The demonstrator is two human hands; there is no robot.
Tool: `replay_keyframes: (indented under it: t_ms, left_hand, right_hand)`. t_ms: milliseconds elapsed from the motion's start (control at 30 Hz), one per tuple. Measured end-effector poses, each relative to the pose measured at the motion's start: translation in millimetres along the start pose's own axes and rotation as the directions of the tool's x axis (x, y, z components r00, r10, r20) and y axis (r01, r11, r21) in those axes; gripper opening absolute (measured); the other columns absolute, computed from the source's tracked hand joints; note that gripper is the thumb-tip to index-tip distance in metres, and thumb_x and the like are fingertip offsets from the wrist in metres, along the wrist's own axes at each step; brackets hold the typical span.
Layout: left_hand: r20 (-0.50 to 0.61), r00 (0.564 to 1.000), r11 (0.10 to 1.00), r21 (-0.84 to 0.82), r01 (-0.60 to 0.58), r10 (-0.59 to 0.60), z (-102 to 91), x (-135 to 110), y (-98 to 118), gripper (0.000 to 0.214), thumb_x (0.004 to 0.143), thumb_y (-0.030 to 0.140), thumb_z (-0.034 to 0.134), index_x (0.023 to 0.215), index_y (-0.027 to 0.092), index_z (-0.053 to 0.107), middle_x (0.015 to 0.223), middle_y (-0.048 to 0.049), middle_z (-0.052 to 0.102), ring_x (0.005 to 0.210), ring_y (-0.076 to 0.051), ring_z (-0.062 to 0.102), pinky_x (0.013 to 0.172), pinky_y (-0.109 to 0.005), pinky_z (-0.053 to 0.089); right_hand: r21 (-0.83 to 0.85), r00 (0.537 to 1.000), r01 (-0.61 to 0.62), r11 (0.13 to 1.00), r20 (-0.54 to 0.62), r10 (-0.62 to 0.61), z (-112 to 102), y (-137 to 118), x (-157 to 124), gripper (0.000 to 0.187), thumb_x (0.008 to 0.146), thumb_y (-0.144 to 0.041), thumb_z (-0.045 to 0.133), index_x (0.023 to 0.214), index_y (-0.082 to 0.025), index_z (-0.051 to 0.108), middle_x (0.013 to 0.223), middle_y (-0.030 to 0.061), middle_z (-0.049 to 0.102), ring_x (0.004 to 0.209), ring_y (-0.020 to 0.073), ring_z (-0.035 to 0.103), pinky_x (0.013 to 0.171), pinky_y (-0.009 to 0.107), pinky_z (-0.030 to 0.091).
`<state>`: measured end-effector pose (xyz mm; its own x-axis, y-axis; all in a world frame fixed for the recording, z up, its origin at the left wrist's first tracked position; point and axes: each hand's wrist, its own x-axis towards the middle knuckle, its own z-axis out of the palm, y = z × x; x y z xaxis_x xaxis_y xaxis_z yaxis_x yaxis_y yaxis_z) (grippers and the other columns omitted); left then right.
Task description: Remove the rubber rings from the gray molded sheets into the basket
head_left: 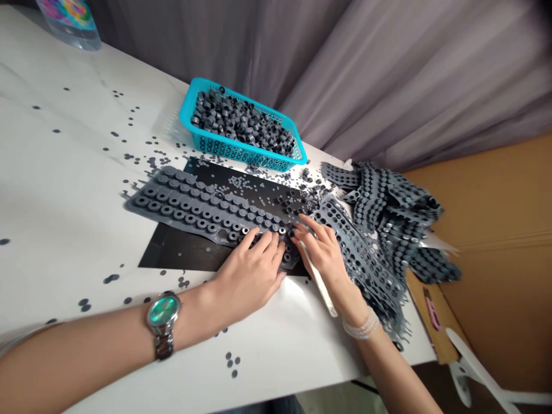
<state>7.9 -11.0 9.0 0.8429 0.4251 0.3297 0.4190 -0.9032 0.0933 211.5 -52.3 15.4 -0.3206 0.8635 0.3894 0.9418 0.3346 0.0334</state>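
Note:
A grey rubber sheet (185,207) with rows of raised round parts lies slantwise over a black mat (168,247). My left hand (254,270) rests on the sheet's near edge toward its right end, fingers stretched out and holding nothing. At that end my right hand (321,253) is closed around a slim white stick-like tool (321,284), which runs back under the palm toward the wrist. Its fingertips touch the last round parts; what lies beneath them is hidden. Right of this hand lies a punched grey sheet (366,259) full of holes.
A turquoise basket (241,150) full of small grey rings stands behind the mat. Small dark discs (129,156) are scattered over the white table (86,230). Crumpled sheets (388,201) are heaped at right, near a pink cutter (431,310). A bottle (75,26) stands at far left.

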Motion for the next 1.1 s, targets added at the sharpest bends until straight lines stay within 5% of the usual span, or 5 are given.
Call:
replay_keyframes:
  t_ms: [200, 367, 600, 867, 1100]
  left_hand:
    - [-0.02, 1.0, 1.0, 0.006, 0.005, -0.005, 2.2, 0, 0, 0.048, 0.096, 0.034, 0.037, 0.128, 0.004, 0.056, 0.129, -0.0167, 0.06, 0.118, -0.029, 0.05, 0.103, -0.045, 0.032]
    - [-0.017, 1.0, 1.0, 0.013, 0.009, -0.009, 2.3, 0, 1, 0.048, 0.096, 0.036, 0.037, 0.126, 0.004, 0.057, 0.127, -0.0173, 0.06, 0.117, -0.029, 0.049, 0.103, -0.046, 0.031]
    - [-0.027, 1.0, 1.0, 0.008, -0.004, 0.004, 1.9, 0, 0, 0.048, 0.095, 0.035, 0.038, 0.124, 0.003, 0.059, 0.123, -0.0162, 0.063, 0.114, -0.029, 0.05, 0.103, -0.046, 0.031]
    - [-0.041, 0.999, 1.0, 0.017, -0.005, 0.006, 2.7, 1, 0, 0.049, 0.095, 0.035, 0.037, 0.124, 0.003, 0.059, 0.124, -0.0172, 0.062, 0.113, -0.029, 0.05, 0.103, -0.046, 0.031]
    - [-0.05, 0.999, 1.0, 0.023, -0.002, 0.003, 4.2, -2, 0, 0.049, 0.096, 0.035, 0.036, 0.126, 0.003, 0.058, 0.128, -0.0175, 0.06, 0.115, -0.028, 0.049, 0.102, -0.046, 0.031]
  right_hand:
    - [-0.001, 0.923, -0.355, 0.935, -0.163, 0.35, 3, 10, -2, 0.014, 0.096, -0.022, 0.043, 0.097, -0.022, 0.057, 0.115, 0.0134, 0.067, 0.127, 0.0271, 0.05, 0.094, 0.047, 0.044]
    - [0.117, 0.969, -0.212, 0.97, -0.102, 0.224, -2, -5, 3, 0.01, 0.093, -0.02, 0.052, 0.098, -0.024, 0.059, 0.122, 0.0093, 0.065, 0.13, 0.0251, 0.047, 0.096, 0.045, 0.045]
    - [0.075, 0.996, -0.037, 0.996, -0.074, 0.043, 1, -16, 13, 0.013, 0.092, -0.017, 0.053, 0.102, -0.023, 0.058, 0.114, 0.0093, 0.07, 0.124, 0.0256, 0.054, 0.089, 0.043, 0.045]
    - [0.059, 0.998, -0.039, 0.997, -0.04, 0.042, 7, -6, 11, 0.013, 0.094, -0.018, 0.048, 0.099, -0.023, 0.059, 0.113, 0.0112, 0.07, 0.122, 0.0259, 0.056, 0.089, 0.043, 0.046]
    - [0.088, 0.949, -0.278, 0.956, -0.129, 0.288, 6, 7, 10, 0.008, 0.095, -0.024, 0.048, 0.096, -0.024, 0.056, 0.116, 0.0099, 0.068, 0.126, 0.0243, 0.051, 0.094, 0.045, 0.045]
